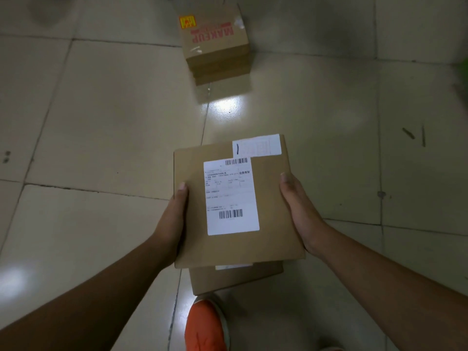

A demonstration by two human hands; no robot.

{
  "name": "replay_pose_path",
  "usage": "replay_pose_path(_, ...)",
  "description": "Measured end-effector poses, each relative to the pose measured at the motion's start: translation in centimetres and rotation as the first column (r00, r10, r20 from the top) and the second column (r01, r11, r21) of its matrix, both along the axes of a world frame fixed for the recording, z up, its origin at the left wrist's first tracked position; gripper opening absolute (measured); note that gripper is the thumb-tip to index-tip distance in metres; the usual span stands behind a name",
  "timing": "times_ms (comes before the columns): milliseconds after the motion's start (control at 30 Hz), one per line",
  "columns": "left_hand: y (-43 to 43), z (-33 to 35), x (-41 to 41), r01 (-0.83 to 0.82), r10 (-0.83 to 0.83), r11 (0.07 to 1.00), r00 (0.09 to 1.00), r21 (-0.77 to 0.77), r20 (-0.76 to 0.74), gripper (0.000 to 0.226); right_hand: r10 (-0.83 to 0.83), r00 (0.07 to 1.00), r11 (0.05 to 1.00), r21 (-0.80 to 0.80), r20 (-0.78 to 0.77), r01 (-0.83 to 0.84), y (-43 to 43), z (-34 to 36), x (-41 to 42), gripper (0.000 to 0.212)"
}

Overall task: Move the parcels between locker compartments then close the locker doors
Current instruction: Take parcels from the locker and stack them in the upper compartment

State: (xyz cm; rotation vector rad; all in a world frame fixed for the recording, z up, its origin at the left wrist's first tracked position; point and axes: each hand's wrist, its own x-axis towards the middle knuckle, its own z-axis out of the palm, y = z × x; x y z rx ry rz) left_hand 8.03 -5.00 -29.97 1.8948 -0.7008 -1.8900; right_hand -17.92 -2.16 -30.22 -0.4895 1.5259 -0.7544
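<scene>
Above glossy beige floor tiles (101, 122), left hand (174, 216) and right hand (298, 211) grip opposite edges of a flat, matte cardboard parcel (274, 198) with a white rectangular label (231, 196); a second flat parcel (235, 277) shows beneath.

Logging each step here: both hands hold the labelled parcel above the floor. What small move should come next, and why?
Probably raise the labelled parcel and look up for the lockers. The left hand and right hand grip its sides, and no locker is in view. Another parcel shows beneath it.
</scene>
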Motion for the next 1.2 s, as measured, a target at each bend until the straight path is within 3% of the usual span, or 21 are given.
replay_pose_path(200,-1.9,4.1,-0.4,0.059,-0.059,0.995,0.998,-0.085,-0.001,0.065,-0.058,0.997,0.995,-0.081,0.043,0.061,-0.7,3.8,-0.5,0.057)
replay_pose_path(400,-5.1,14.4,-1.9,0.119,-0.117,0.960,0.993,-0.255,0.022,0.078,-0.066,0.998,0.970,-0.235,-0.025,0.058,-2.7,15.1,-3.2,0.047)
replay_pose_path(500,-6.9,21.5,-2.9,0.114,-0.118,0.935,0.993,-0.335,0.009,0.085,-0.092,0.995,0.947,-0.314,-0.049,0.072,-3.9,22.2,-4.6,0.045)
replay_pose_path(800,-11.0,45.9,-6.5,0.101,-0.159,0.854,0.985,-0.510,-0.072,0.063,-0.274,0.960,0.848,-0.486,-0.065,0.209,-5.9,46.7,-6.5,0.046)
replay_pose_path(967,-10.4,61.8,-6.3,0.124,-0.244,0.785,0.963,-0.607,-0.119,0.059,-0.351,0.935,0.768,-0.586,-0.049,0.258,-4.4,62.5,-6.1,0.039)
replay_pose_path(1200,-7.8,82.1,-6.0,0.094,-0.294,0.748,0.935,-0.658,-0.200,0.058,-0.428,0.904,0.680,-0.651,0.022,0.338,-0.3,82.4,-4.3,0.047)
